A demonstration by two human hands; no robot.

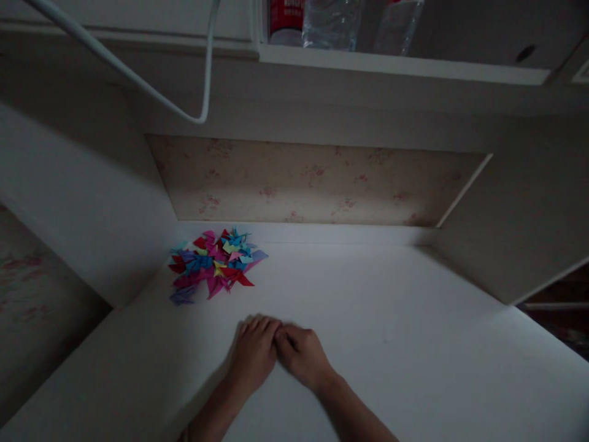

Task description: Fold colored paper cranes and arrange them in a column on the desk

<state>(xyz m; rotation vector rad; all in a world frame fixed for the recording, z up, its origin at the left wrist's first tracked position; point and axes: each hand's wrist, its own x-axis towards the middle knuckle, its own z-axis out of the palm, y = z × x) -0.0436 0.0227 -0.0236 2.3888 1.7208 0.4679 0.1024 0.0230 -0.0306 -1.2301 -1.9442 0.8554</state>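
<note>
My left hand (253, 353) and my right hand (301, 355) rest side by side on the white desk (414, 344), fingertips touching each other. Both have their fingers curled down and pressed together at the point where they meet; whatever lies under them is hidden. A heap of small folded paper pieces (214, 264) in red, pink, blue, purple and yellow lies on the desk a short way beyond my left hand, near the left wall of the alcove.
The desk sits in an alcove with side panels left (92, 202) and right (519, 221) and a floral back wall (313, 184). A shelf (396, 61) overhead carries plastic bottles (331, 21). A white cable (138, 80) hangs at upper left.
</note>
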